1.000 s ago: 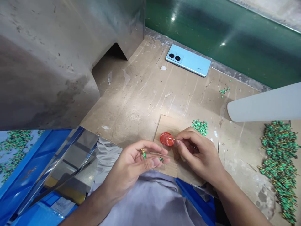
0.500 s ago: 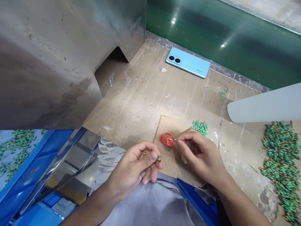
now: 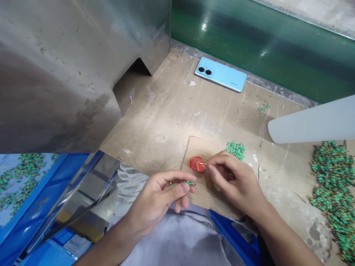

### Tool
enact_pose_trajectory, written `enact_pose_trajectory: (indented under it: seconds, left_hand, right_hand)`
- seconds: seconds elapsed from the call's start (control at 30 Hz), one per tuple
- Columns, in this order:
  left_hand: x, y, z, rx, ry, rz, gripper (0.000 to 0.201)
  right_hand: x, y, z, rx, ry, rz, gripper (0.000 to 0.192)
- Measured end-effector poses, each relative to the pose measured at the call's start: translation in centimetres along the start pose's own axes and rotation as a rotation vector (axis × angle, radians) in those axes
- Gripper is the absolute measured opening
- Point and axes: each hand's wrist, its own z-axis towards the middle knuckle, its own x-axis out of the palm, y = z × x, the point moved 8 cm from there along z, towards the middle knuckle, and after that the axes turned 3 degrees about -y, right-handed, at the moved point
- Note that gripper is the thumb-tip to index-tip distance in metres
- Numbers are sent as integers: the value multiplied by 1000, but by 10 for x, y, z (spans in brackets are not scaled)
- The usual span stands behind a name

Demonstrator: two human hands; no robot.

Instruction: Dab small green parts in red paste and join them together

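Note:
My left hand (image 3: 165, 194) is closed around a few small green and gold parts (image 3: 189, 183), which peek out between thumb and fingers. In a pinch of thumb and forefinger, my right hand (image 3: 235, 181) holds a tiny green piece (image 3: 205, 163) at the rim of a small red dish (image 3: 197, 164). Something glossy fills the dish, which stands on a cardboard piece (image 3: 191, 151). Just behind my right hand lies a little heap of small green pieces (image 3: 235, 149).
A large pile of green and gold parts (image 3: 332, 192) covers the right side. A light blue phone (image 3: 224, 75) lies by the green back panel (image 3: 249, 44). A grey-white tapered object (image 3: 310, 122) juts in from the right. Metal housing (image 3: 69, 74) stands left, above a blue tray (image 3: 55, 192).
My left thumb and fingers have shifted, so more of the green and gold parts shows between them. My right hand stays almost still at the dish.

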Motion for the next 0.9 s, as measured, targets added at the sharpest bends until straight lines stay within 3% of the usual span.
enact_pose_trajectory:
  seconds: [0.53, 0.77, 0.9]
  left_hand:
    - [-4, 0, 0, 24, -31, -35, 26]
    - [1, 1, -1, 31, 22, -29, 21]
    - [8, 3, -1, 26, 88, -9, 22]
  right_hand:
    - [-4, 2, -2, -10, -20, 43, 12]
    - [3, 0, -9, 204, 24, 418, 11]
    - [7, -5, -14, 345, 32, 598, 21]
